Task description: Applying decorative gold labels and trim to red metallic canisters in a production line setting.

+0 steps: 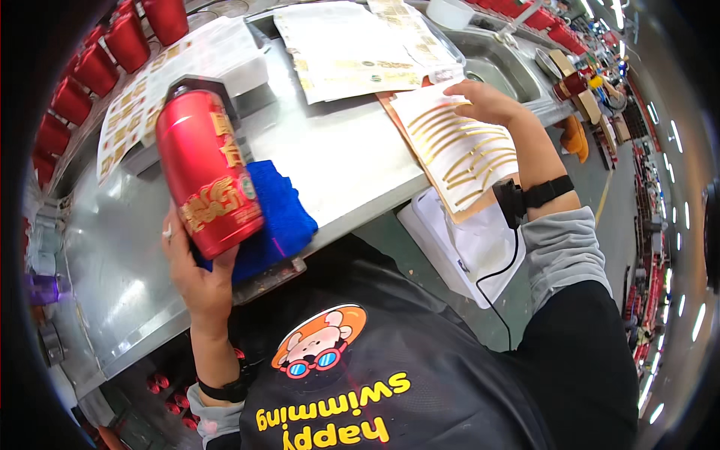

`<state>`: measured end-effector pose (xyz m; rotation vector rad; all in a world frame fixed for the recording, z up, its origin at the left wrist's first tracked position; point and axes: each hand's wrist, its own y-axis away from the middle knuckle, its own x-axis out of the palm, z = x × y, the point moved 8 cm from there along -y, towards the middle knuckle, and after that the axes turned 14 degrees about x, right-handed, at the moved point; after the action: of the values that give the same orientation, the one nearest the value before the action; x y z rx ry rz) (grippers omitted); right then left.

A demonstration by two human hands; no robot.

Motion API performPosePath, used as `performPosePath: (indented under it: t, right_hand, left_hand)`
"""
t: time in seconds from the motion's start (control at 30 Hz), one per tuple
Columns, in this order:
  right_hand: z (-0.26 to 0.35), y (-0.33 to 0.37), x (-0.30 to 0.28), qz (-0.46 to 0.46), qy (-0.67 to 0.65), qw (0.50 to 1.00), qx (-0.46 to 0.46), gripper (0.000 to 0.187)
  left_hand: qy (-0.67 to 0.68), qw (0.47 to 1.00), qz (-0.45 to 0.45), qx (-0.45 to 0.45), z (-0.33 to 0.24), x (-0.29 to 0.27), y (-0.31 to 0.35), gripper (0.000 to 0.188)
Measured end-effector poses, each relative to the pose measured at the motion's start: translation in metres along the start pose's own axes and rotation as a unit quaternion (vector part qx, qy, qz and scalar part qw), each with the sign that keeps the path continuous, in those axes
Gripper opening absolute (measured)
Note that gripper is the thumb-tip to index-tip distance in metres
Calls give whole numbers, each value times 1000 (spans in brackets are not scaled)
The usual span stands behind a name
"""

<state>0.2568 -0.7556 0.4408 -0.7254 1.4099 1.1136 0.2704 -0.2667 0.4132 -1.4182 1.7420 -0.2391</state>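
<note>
A glossy red bottle (204, 169) with gold lettering lies tilted in my left hand (199, 274), its dark neck end pointing away from me. My left fingers wrap round its lower end, above a folded blue cloth (274, 214) on the metal table. Over on the right, my right hand (491, 103) is at the far part of a white sheet (420, 105) that carries rows of thin curved gold strips (480, 161). Its fingers point left with the thumb and forefinger apart, and I see nothing between them. A brown board shows along the sheet's left edge.
Printed white and gold sheets (337, 52) are stacked at the back of the metal table (345, 154). Several red bottles (127, 41) stand at the far left. A sink (495, 67) is at the back right; a white plastic bin (424, 225) sits below the table's front edge.
</note>
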Motion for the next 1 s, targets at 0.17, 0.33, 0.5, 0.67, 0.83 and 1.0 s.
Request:
performPosePath:
  t: [0.17, 0.33, 0.5, 0.67, 0.83, 1.0]
  right_hand:
    - [-9, 66, 5, 11, -31, 998, -45, 22]
    - [-11, 134, 33, -86, -106, 990, -22, 31]
    - [-10, 146, 35, -141, -151, 978, -31, 28]
    - [-13, 148, 31, -127, -157, 978, -57, 28]
    - [-16, 167, 40, -107, -180, 976, -58, 21]
    - [-14, 174, 37, -139, -198, 970, -29, 8]
  left_hand:
    - [32, 999, -10, -14, 8, 0, 7, 82]
    - [62, 998, -7, -13, 6, 2, 5, 79]
    - [73, 997, -5, -23, 4, 3, 4, 77]
    - [87, 996, -9, -22, 1, 4, 2, 77]
    - [91, 995, -14, -36, 4, 2, 6, 76]
    - [101, 994, -16, -35, 10, 2, 7, 75]
